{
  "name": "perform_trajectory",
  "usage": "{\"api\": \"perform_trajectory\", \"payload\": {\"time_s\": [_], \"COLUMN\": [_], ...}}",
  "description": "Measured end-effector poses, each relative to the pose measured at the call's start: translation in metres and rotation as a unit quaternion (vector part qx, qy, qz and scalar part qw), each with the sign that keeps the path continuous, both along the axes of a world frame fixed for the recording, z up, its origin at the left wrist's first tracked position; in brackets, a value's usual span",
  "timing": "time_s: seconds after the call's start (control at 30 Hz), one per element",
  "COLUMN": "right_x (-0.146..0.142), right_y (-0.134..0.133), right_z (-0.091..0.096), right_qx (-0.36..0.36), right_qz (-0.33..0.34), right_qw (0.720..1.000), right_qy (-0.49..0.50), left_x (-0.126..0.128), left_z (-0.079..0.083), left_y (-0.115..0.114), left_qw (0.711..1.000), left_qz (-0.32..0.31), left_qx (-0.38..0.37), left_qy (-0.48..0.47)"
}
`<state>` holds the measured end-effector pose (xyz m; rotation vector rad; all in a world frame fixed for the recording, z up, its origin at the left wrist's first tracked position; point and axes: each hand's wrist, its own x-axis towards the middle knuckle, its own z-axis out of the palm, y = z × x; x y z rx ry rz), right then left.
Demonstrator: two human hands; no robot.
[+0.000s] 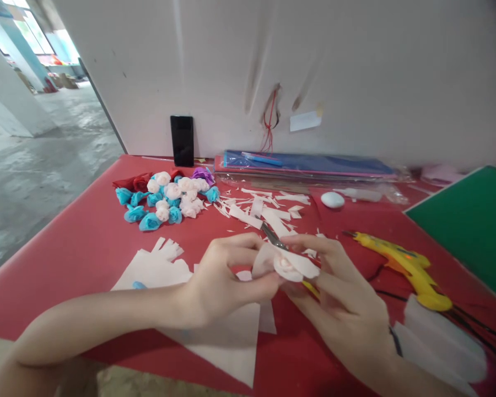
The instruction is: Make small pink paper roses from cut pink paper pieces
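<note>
My left hand [223,275] and my right hand [343,300] meet above the red table [86,242], both pinched on a small pale pink paper rose [287,264]. The left thumb and fingers press its loose outer petal. The right fingers cup the rolled centre from the right. Scissors [273,236] lie just behind the rose, partly hidden by it. Sheets of pale paper [157,267] lie under my left wrist.
A pile of finished white, blue, red and purple paper roses [167,198] lies at the back left. Paper scraps [264,209], a yellow glue gun [405,264], a white oval object [333,199], a black phone [182,140] against the wall, stacked coloured sheets [306,164], a green board [475,226].
</note>
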<state>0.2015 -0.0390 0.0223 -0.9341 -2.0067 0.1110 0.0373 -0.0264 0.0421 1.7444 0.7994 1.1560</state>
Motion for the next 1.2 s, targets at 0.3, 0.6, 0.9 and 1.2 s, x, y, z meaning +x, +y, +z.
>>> {"api": "perform_trajectory", "payload": {"time_s": [0.3,0.6,0.9,1.2], "right_x": [0.001,0.002,0.000,0.004], "right_y": [0.002,0.009,0.001,0.001], "right_z": [0.013,0.009,0.008,-0.003], "right_qx": [-0.152,-0.201,0.052,0.117], "right_qz": [0.049,0.102,-0.015,-0.020], "right_qw": [0.984,0.970,0.997,0.988], "right_qy": [0.074,0.091,-0.056,-0.098], "left_x": [-0.003,-0.005,-0.002,-0.001], "left_z": [0.010,0.010,0.007,0.002], "left_y": [0.004,0.005,0.002,-0.003], "left_qw": [0.994,0.985,0.993,0.999], "left_qz": [-0.031,-0.096,-0.046,-0.035], "left_qx": [-0.104,-0.141,-0.105,-0.035], "left_qy": [-0.015,-0.023,-0.005,0.014]}}
